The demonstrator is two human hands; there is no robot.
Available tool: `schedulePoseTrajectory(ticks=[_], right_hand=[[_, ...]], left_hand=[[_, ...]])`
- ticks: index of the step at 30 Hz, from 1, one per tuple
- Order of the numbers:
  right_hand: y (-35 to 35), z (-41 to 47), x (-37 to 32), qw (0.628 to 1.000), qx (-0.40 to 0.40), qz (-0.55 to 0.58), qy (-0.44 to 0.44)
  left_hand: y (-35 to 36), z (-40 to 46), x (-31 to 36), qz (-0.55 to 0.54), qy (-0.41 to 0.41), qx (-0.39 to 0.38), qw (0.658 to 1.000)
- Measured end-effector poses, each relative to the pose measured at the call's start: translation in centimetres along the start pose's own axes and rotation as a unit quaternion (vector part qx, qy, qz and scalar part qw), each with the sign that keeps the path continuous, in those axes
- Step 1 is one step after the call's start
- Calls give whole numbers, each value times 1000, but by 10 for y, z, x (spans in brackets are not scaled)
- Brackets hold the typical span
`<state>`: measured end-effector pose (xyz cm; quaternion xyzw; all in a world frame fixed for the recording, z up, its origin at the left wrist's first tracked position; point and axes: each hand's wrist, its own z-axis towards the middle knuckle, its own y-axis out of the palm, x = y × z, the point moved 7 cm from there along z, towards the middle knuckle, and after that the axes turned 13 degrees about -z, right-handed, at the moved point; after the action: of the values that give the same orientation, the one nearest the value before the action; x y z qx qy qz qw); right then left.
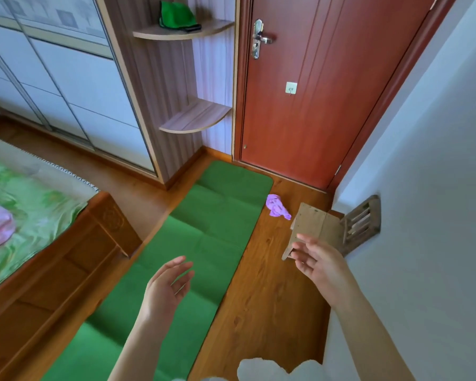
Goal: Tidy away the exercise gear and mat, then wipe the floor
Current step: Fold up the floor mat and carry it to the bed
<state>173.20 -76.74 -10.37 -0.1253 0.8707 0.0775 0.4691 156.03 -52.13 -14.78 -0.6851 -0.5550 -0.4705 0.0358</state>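
Note:
A green exercise mat (204,232) lies flat on the wooden floor, running from the door toward me. A crumpled purple cloth (276,206) sits on the floor beside the mat's far right edge. Green gear (177,16) rests on the upper corner shelf. My left hand (166,287) hovers over the mat with relaxed fingers and holds nothing. Over the floor to the right, in front of a small wooden stool, my right hand (318,264) is held out, fingers loose and empty.
A small wooden stool (330,226) stands against the white wall on the right. A red-brown door (313,105) is shut beyond the mat. A bed with a wooden footboard (74,257) borders the mat's left side. Corner shelves (198,119) and a wardrobe (66,86) stand behind.

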Motion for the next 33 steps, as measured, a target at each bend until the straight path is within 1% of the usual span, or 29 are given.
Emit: schedulePoseTrajectory(ticks=[3, 7, 13, 17, 23, 27, 30, 33], right_hand=[[-17, 25, -16, 1000, 3, 0, 1], [-28, 59, -29, 1000, 4, 3, 24], [-35, 127, -55, 1000, 0, 7, 21], [-31, 187, -79, 1000, -8, 8, 19], [-8, 266, -130, 999, -23, -3, 39], [1, 302, -156, 998, -35, 15, 43], [-2, 319, -171, 998, -22, 29, 44], [-8, 339, -182, 998, -11, 23, 66]], left_hand=[[29, 17, -11, 4, -12, -1, 1000], [58, 44, -19, 19, -23, 1, 1000], [95, 108, -19, 34, -34, 22, 999], [131, 160, -10, 31, -34, 20, 999], [194, 226, 13, 21, -26, 7, 999], [225, 262, 21, 15, -19, 4, 1000], [241, 279, 24, 21, -15, 8, 1000], [252, 292, 23, -4, -11, 13, 1000]])
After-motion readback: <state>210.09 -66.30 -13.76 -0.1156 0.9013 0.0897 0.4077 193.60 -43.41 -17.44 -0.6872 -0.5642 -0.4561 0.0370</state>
